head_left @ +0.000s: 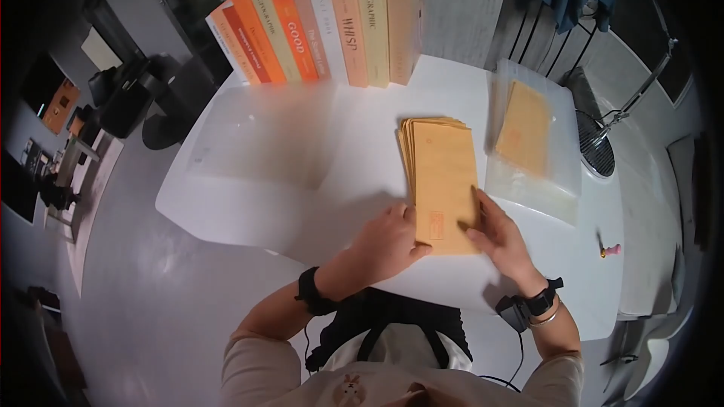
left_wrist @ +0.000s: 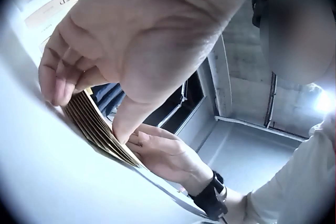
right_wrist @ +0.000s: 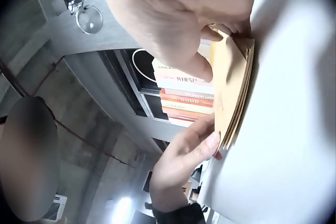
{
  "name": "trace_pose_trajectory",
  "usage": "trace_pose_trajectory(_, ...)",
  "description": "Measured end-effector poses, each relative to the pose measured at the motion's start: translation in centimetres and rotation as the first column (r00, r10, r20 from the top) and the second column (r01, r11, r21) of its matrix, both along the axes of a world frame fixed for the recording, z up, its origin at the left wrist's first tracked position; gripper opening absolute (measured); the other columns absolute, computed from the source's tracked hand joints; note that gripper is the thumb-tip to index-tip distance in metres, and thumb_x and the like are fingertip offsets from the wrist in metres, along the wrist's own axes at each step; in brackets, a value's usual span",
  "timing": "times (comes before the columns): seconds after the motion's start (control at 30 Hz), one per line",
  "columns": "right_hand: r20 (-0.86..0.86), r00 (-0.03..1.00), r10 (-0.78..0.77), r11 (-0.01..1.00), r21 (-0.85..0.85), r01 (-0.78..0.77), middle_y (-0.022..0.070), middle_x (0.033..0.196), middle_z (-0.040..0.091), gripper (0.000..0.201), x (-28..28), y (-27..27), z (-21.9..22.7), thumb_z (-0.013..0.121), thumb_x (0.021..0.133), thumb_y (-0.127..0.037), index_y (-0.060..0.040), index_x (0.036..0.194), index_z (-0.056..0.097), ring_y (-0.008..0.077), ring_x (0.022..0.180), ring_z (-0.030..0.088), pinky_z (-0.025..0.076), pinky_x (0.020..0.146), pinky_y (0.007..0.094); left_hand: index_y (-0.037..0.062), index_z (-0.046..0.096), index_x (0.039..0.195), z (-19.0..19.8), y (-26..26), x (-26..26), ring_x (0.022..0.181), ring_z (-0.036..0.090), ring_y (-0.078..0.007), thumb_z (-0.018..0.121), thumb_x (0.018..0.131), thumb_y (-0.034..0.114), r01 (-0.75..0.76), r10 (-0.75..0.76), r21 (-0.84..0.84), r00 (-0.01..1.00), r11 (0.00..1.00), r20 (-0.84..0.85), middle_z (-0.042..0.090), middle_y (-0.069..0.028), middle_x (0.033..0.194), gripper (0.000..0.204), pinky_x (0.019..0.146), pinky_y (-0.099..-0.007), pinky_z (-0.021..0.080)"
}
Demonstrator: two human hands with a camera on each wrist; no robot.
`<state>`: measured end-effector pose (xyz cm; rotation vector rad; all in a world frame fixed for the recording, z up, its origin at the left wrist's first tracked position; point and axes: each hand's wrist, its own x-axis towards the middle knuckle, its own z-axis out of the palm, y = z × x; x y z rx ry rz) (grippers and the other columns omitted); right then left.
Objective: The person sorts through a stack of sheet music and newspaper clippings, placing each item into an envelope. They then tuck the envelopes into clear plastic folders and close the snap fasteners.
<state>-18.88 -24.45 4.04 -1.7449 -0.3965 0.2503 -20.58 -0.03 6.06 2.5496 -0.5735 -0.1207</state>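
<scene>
A stack of yellow-brown paper envelopes (head_left: 445, 173) lies on the white table, its upper end slightly fanned. The top envelope has a small red printed box near its lower end. My left hand (head_left: 386, 237) grips the stack's lower left edge, thumb on top and fingers along the side; the layered edges (left_wrist: 100, 129) show beneath it in the left wrist view. On the opposite edge my right hand (head_left: 504, 240) holds the stack, fingers at the side and thumb over the top envelope. The right wrist view shows the right thumb (right_wrist: 202, 69) close against the paper.
A row of upright books (head_left: 317, 26) stands at the back left. A clear plastic sleeve (head_left: 256, 136) lies at left; another translucent pouch (head_left: 532, 192) at right has a similar envelope (head_left: 524, 128) in it. Beyond are a lamp base (head_left: 596, 147) and a small pink item (head_left: 612, 249).
</scene>
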Motion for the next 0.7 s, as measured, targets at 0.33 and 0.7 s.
trace_pose_trajectory(0.33,-0.059,0.996,-0.064,0.997,-0.049,0.061,0.0189,0.125,0.054,0.055,2.8,1.1,2.5,0.058,0.089,-0.003,0.006,0.138,0.036,0.0237,0.112,0.056,0.046,0.093,0.0317,-0.0143,0.024,0.138,-1.6,0.6,1.7,0.133,0.028,-0.0464,0.054,0.087,0.052,0.032,-0.037,0.16,0.999,0.987,0.024,0.03,-0.0376,0.139,0.089,0.109,-0.0483,0.024)
trace_pose_trajectory(0.7,-0.11,0.982,-0.155,0.986,0.038,0.16,0.0078,0.117,0.056,0.045,3.0,1.0,0.8,0.053,0.088,0.003,0.0021,0.132,0.044,0.0156,0.1,0.054,0.044,0.091,0.0288,-0.0029,0.034,0.138,0.0,8.9,8.5,0.135,0.026,-0.0417,0.062,0.08,0.055,-0.335,0.275,0.196,0.92,0.921,0.279,0.029,-0.027,0.144,0.086,0.103,-0.0594,0.028)
